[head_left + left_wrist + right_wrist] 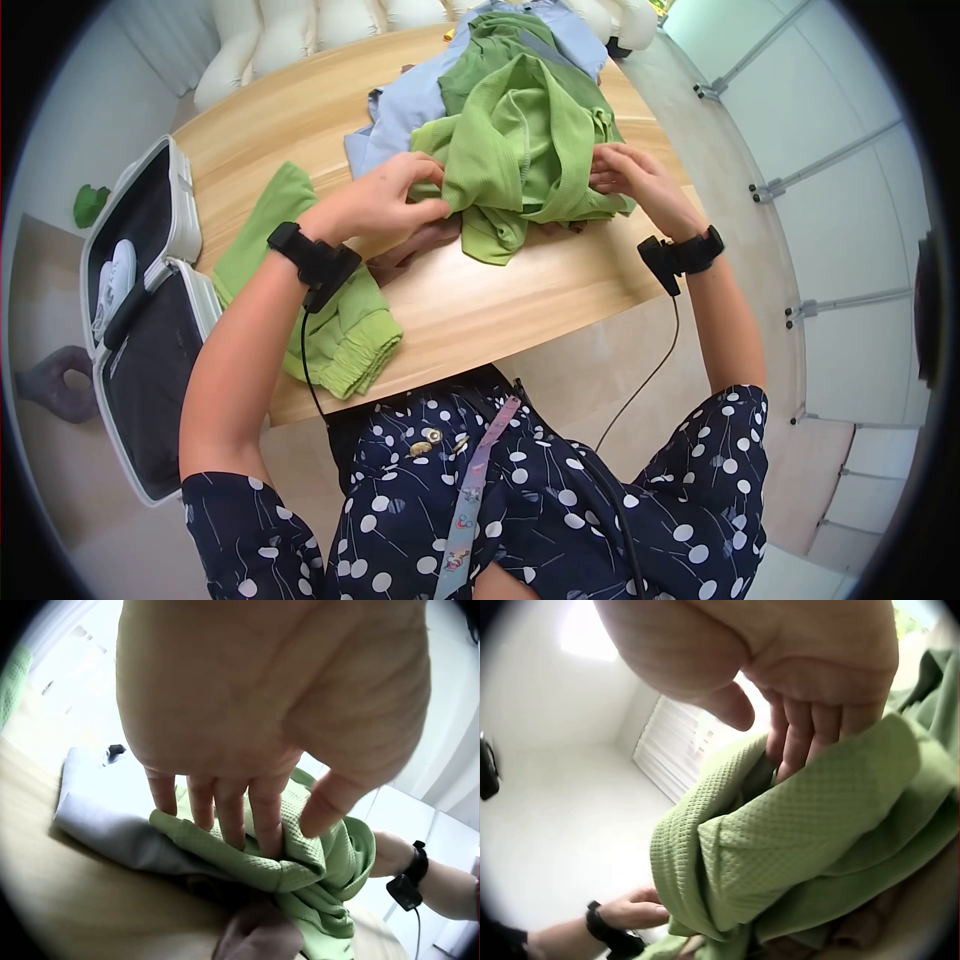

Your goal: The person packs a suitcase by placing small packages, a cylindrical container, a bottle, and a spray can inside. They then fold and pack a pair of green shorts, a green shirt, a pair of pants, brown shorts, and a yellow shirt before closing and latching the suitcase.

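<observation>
A light green textured garment (pixel 500 140) lies bunched on the table, its hem forming an open loop. My left hand (pixel 395 200) is at its left side. In the left wrist view the nearly straight left fingers (pixel 231 814) reach inside the hem (pixel 247 870), with the thumb spread apart against the cloth. My right hand (pixel 645 180) is at the opposite side. In the right wrist view the right fingers (pixel 799 735) dip behind the folded edge (pixel 802 817), fingertips hidden, and the thumb stands off the cloth.
Folded green trousers (pixel 360 340) lie at the table's left front. Behind the garment are a darker green cloth (pixel 490 50) and a light blue-grey one (pixel 400 110). A brownish cloth (pixel 425 240) shows beneath. An open suitcase (pixel 190 215) holding white shoes (pixel 118 280) stands left.
</observation>
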Motion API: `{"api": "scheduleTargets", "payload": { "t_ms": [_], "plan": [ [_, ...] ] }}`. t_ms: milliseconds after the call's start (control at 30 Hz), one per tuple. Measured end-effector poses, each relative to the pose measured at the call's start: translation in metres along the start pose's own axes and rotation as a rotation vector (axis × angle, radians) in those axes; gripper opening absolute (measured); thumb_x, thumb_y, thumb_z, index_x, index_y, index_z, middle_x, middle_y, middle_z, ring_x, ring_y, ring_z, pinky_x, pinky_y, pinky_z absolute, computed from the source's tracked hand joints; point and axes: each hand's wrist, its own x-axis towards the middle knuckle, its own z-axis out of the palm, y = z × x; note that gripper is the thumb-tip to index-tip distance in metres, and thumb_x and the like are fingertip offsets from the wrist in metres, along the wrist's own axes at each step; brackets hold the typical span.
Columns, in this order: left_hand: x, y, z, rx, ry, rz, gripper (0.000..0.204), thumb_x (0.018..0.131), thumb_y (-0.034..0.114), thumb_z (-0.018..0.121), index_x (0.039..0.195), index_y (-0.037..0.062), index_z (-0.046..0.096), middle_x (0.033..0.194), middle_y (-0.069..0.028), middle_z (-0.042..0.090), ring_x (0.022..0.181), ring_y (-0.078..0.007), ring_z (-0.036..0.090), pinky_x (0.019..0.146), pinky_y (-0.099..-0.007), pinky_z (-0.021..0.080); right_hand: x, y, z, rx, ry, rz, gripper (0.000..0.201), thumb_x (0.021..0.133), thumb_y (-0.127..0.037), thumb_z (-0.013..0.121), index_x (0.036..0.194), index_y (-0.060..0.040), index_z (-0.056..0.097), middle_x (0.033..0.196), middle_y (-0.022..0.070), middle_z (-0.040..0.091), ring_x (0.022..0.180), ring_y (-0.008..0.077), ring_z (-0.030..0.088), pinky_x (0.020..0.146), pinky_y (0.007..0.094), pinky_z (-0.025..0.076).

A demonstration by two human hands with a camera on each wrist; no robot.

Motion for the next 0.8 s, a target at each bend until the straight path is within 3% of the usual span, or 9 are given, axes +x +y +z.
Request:
{"api": "scheduleTargets", "payload": {
  "t_ms": [133,233,333,367,467,600,667,700,800],
  "plan": [
    [0.007,0.005,0.012,0.233,0.139,0.132,0.040,0.081,0.028,0.067,0.107,-0.0021,0.058,0.107,-0.0170,0.056,0.105,-0.0316,0.050,0.089,-0.0375,0.042,-0.021,0.006,0.001,-0.382,-0.177,-0.155,0.041,0.091,-0.026,0.061,0.120,0.0024,0.054,0.116,0.0102,0.059,0.106,0.0213,0.057,0.092,0.0329,0.045],
    [0.019,-0.002,0.018,0.311,0.278,0.253,0.040,0.081,0.028,0.067,0.106,-0.0023,0.058,0.095,-0.0160,0.059,0.093,-0.0297,0.054,0.083,-0.0373,0.045,-0.025,0.011,0.010,-1.049,-0.089,-0.633,0.030,0.087,-0.020,0.065,0.108,0.0000,0.057,0.101,0.0130,0.060,0.093,0.0228,0.058,0.083,0.0322,0.045],
    [0.027,0.016,-0.002,-0.198,0.386,0.084,0.037,0.086,0.029,0.063,0.104,-0.0029,0.058,0.082,-0.0102,0.061,0.079,-0.0211,0.057,0.074,-0.0320,0.047,-0.022,-0.005,0.009,-0.745,0.082,-0.417,0.022,0.091,-0.017,0.060,0.103,0.0007,0.058,0.089,0.0096,0.061,0.082,0.0188,0.058,0.075,0.0300,0.046],
    [0.030,0.019,-0.018,-0.274,0.336,0.042,0.035,0.092,0.030,0.056,0.105,-0.0028,0.058,0.080,-0.0044,0.063,0.073,-0.0120,0.058,0.070,-0.0250,0.047,-0.016,-0.014,0.006,-0.604,0.108,-0.520,0.019,0.095,-0.015,0.054,0.102,0.0016,0.058,0.082,0.0051,0.060,0.075,0.0126,0.054,0.069,0.0265,0.045],
    [0.031,0.045,-0.051,-0.534,0.433,0.066,0.039,0.097,0.036,0.050,0.107,-0.0009,0.059,0.085,-0.0007,0.063,0.076,-0.0078,0.058,0.070,-0.0197,0.046,-0.014,-0.062,0.005,-0.363,0.155,-0.621,0.025,0.099,-0.022,0.050,0.105,0.0005,0.059,0.087,-0.0048,0.059,0.080,0.0023,0.050,0.072,0.0185,0.043],
    [0.013,0.074,-0.075,-0.665,0.384,0.060,0.047,0.097,0.044,0.049,0.111,0.0005,0.058,0.095,-0.0036,0.064,0.084,-0.0097,0.059,0.077,-0.0223,0.047,0.000,-0.092,0.012,-0.349,0.178,-0.621,0.028,0.099,-0.025,0.050,0.106,0.0002,0.060,0.086,-0.0056,0.059,0.080,0.0014,0.050,0.071,0.0174,0.042],
    [-0.002,0.081,-0.072,-0.911,0.229,-0.120,0.052,0.096,0.048,0.048,0.117,0.0013,0.057,0.110,-0.0073,0.063,0.097,-0.0119,0.058,0.085,-0.0247,0.046,0.008,-0.092,0.011,-0.395,0.167,-0.627,0.029,0.099,-0.026,0.050,0.106,0.0001,0.061,0.085,-0.0057,0.059,0.080,0.0012,0.050,0.071,0.0171,0.041],
    [0.000,0.062,-0.069,-1.045,0.070,-0.066,0.053,0.096,0.044,0.048,0.126,0.0011,0.052,0.123,-0.0085,0.057,0.110,-0.0134,0.055,0.093,-0.0267,0.043,0.010,-0.091,0.012,-0.386,0.161,-0.578,0.028,0.098,-0.026,0.051,0.106,-0.0001,0.061,0.085,-0.0057,0.060,0.080,0.0012,0.050,0.071,0.0172,0.041],
    [-0.018,0.051,-0.064,-1.013,0.051,-0.005,0.052,0.096,0.037,0.050,0.132,0.0011,0.047,0.127,-0.0062,0.055,0.113,-0.0137,0.054,0.097,-0.0266,0.041,0.015,-0.088,0.009,-0.360,0.124,-0.510,0.029,0.097,-0.026,0.054,0.104,-0.0002,0.063,0.085,-0.0052,0.061,0.079,0.0013,0.052,0.070,0.0177,0.042]
  ]
}}
